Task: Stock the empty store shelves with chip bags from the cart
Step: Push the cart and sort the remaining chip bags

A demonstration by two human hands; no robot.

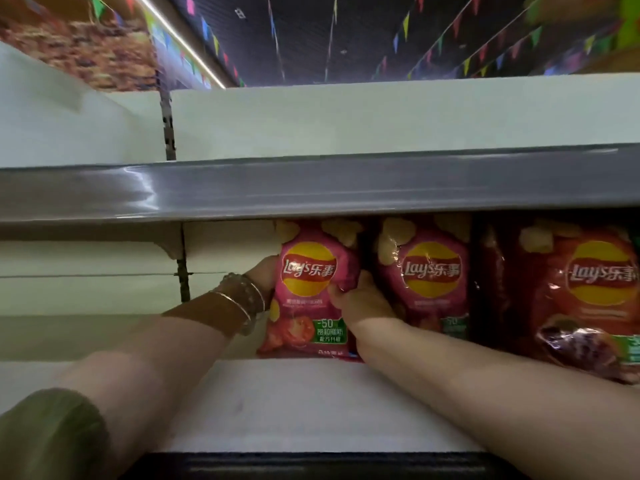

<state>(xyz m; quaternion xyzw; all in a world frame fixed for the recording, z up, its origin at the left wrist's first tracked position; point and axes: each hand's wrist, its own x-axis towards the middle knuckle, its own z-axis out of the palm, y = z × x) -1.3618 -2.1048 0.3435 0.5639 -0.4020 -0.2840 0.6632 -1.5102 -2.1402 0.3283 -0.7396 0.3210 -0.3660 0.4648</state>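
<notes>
Shelf: white shelf board (277,403) under a grey shelf lip (311,188), bunting (485,46) on the dark ceiling.
Bag: pink Lay's bag (304,289) stands upright on it, long axis vertical, logo facing you, beside a second pink bag (429,278).
Hands: your left hand (265,271) and right hand (363,303) grip its side edges.

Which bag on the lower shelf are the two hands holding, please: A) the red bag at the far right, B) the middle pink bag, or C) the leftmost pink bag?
C: the left hand grips the left edge and the right hand pinches the right edge of the leftmost pink bag, which stands upright on the shelf.
</notes>
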